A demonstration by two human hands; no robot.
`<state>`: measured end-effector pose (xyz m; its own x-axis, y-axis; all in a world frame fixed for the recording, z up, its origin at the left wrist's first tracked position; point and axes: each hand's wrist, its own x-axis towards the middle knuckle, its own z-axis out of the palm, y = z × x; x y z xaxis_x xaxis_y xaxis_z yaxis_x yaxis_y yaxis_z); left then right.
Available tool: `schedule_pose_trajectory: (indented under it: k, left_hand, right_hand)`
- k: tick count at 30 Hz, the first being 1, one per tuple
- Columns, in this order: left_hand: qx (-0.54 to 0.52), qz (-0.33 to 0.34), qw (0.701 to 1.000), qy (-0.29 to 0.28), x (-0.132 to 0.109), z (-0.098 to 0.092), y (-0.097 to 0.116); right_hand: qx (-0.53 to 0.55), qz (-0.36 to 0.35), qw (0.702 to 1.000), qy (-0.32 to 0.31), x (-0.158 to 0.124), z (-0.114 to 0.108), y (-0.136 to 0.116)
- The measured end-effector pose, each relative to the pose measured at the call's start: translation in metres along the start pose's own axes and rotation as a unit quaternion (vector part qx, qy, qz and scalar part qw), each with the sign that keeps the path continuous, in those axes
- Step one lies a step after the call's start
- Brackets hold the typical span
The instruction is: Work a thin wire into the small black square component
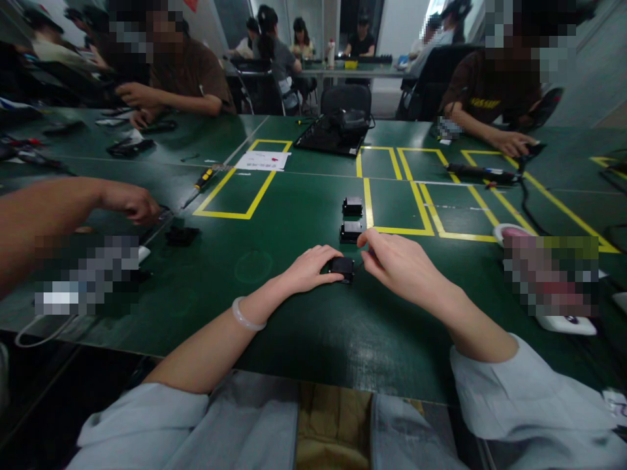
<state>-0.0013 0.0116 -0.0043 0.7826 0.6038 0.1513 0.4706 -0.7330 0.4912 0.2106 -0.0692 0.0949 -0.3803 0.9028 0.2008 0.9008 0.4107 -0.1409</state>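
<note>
Pale grey-blue sleeves (514, 391) covered both upper arms; a milky white bangle (247, 316) sat behind the left hand (308, 271).

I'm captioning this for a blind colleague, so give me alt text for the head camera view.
The person's left hand holds a small black block on a green table, the right hand close against its right side. Two similar black blocks lie just beyond, beside yellow tape outlines; other people work around the table.
</note>
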Motion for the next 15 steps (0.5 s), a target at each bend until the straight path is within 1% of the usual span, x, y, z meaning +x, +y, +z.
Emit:
schedule_pose_trajectory:
  k: [7, 13, 15]
  left_hand:
    - [-0.002, -0.001, 1.0, -0.004, 0.0, -0.0004, 0.0]
    - [0.002, -0.004, 1.0, -0.004, 0.0006, -0.001, 0.0013]
    - [0.004, -0.005, 1.0, -0.003, 0.0004, -0.0004, 0.0009]
  right_hand:
    - [-0.034, 0.026, 0.999, -0.027, 0.0024, -0.0018, -0.0006]
    - [0.005, 0.001, 1.0, 0.003, 0.0009, 0.0015, -0.0003]
    - [0.004, 0.001, 1.0, 0.002, 0.0008, 0.0004, -0.0012]
